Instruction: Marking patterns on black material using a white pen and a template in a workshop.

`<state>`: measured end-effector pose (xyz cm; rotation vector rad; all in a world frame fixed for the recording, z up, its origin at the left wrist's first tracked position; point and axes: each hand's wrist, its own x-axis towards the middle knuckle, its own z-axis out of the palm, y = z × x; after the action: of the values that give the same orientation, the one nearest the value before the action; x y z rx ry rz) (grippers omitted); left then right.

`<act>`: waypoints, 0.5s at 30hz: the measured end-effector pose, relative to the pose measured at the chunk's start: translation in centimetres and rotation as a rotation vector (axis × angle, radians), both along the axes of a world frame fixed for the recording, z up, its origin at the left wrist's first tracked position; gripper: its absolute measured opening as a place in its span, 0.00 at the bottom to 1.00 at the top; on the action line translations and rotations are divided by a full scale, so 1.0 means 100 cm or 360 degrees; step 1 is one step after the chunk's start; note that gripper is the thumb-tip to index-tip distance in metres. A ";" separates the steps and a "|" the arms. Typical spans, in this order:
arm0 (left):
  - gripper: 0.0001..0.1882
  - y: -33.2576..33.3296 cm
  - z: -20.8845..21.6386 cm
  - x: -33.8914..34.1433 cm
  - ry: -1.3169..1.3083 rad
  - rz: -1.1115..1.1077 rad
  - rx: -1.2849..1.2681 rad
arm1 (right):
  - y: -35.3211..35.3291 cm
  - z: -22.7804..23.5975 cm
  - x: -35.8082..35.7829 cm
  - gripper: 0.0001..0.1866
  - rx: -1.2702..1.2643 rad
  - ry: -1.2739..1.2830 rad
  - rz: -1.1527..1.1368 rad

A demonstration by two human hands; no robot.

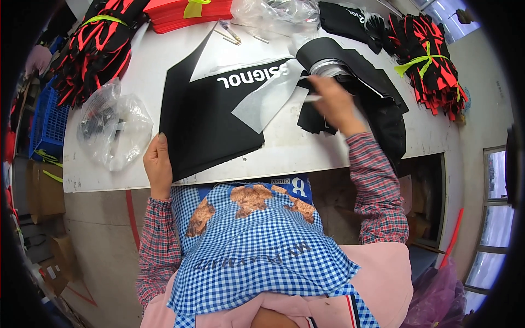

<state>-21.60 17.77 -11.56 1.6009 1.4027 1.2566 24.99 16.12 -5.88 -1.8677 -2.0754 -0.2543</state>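
A black fabric panel (208, 128) with white lettering lies on the white table in front of me. My left hand (158, 161) grips its left edge at the near corner, the thumb on top and the fingers out of sight underneath. A whitish translucent sheet (266, 98) lies at a slant over the panel's right part and covers some letters. My right hand (334, 104) is at the sheet's right end, blurred by motion, so its grip is unclear. Just beyond it lies a rolled black strip (322, 54) with a pale inner side, beside more black fabric (383, 120).
Bundles of black and red pieces, tied with yellow-green strips, lie at the far left (101, 46) and far right (429, 63). A red stack (188, 15) and clear plastic (276, 16) are at the back. A clear bag (115, 128) lies left; small tools (229, 34) lie beyond the panel.
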 end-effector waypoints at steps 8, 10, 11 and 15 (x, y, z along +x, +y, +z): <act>0.22 -0.012 0.014 0.017 0.0198 -0.0115 0.0063 | 0.055 -0.033 -0.040 0.05 -0.0100 -0.0180 0.0320; 0.19 -0.014 0.011 0.018 0.0244 -0.0204 0.0161 | 0.070 -0.022 -0.034 0.06 0.0055 0.0075 0.0210; 0.19 -0.013 0.008 0.020 0.0242 -0.0208 0.0165 | 0.077 -0.018 -0.028 0.06 0.0202 0.0334 0.0088; 0.16 -0.014 0.000 0.026 0.0493 -0.0310 0.0360 | 0.107 0.012 0.033 0.14 0.0511 0.0766 -0.0707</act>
<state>-18.95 16.37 -11.59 2.1060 1.2779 1.1182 28.32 26.79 -4.72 -1.9281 -1.2214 -0.2017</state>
